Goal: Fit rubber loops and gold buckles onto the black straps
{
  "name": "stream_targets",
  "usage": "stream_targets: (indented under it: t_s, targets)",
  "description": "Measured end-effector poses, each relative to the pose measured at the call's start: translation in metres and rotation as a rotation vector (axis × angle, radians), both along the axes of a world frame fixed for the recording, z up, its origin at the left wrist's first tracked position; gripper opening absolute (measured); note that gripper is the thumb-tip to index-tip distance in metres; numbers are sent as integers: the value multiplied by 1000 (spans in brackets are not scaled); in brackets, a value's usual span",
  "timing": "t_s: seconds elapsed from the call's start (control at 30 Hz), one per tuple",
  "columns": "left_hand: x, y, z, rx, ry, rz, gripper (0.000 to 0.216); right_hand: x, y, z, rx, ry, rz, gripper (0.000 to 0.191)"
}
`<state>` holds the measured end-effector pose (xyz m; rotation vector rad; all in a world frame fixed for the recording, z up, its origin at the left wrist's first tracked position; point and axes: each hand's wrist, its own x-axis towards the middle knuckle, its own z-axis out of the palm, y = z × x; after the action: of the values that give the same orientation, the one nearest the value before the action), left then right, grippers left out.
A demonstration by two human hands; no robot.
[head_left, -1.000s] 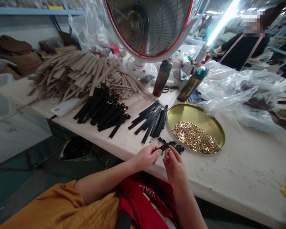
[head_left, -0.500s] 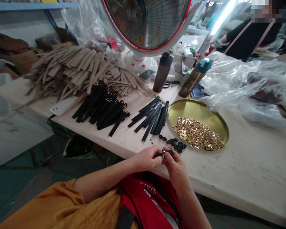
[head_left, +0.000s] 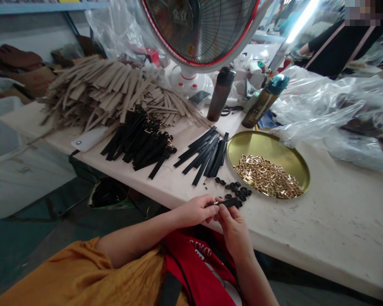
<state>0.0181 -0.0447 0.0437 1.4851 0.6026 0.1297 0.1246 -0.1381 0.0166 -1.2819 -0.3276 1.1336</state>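
Both hands meet at the table's near edge around a black strap [head_left: 229, 202] with a small gold buckle [head_left: 216, 203] on it. My left hand [head_left: 200, 210] pinches the buckle end, its fingertips partly hiding it. With thumb and fingers, my right hand [head_left: 234, 223] grips the strap just right of the buckle. Small black rolled loops [head_left: 239, 191] lie right behind the hands. Beyond them is a fan of loose black straps [head_left: 207, 153]. Farther left sits a heap of black straps with gold buckles [head_left: 140, 142]. Gold buckles [head_left: 270, 176] fill the near part of a round gold tray [head_left: 296, 157].
A large pile of beige strips [head_left: 98, 93] covers the back left. Behind stand a fan [head_left: 198, 34], a dark bottle [head_left: 221, 94] and a teal-capped bottle [head_left: 263, 104]. Clear plastic sheeting [head_left: 335, 110] lies back right. Another person [head_left: 338, 42] is at the far right.
The black strap has shifted in my fingers: a longer piece now shows over my right fingers, and the buckle is more covered by my left hand. The view has moved slightly.
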Motion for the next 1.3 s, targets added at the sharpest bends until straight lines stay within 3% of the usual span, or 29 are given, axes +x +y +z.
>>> stream_targets:
  t_s: [0.13,0.27,0.4,0.5,0.63,0.83,0.9,1.0,1.07,1.13,1.23,1.3]
  targets:
    - [0,-1,-4,-118,14,-23,18,0,-2,-1,-32,-166,-48,25]
    - [2,0,-6,-159,40,-24,16,1,-1,-3,-43,-112,-52,27]
    - [4,0,-7,-158,41,-15,18,1,1,-1,-38,-258,-59,27]
    - [4,-1,-6,-50,59,30,20,2,2,1,-32,-342,-16,24]
    - [2,-1,-8,55,80,40,19,5,4,0,-53,-147,47,21]
    - [1,1,-11,-129,23,12,18,4,3,-2,1,109,33,21]
    - [1,1,-10,-162,36,22,18,3,1,-2,-11,-7,13,21]
    - [0,0,-11,-175,65,39,19,2,-3,0,-29,-435,20,19]
    - [-1,-2,-13,-133,77,54,18,1,-5,1,11,-681,40,15]
    - [-2,-5,-14,-10,94,87,15,2,-6,0,51,-740,54,12]
    - [-4,-8,-12,191,142,123,15,4,-5,-7,4,-549,67,13]
    - [-7,-9,-7,234,158,96,18,6,-5,-12,-53,-335,100,18]
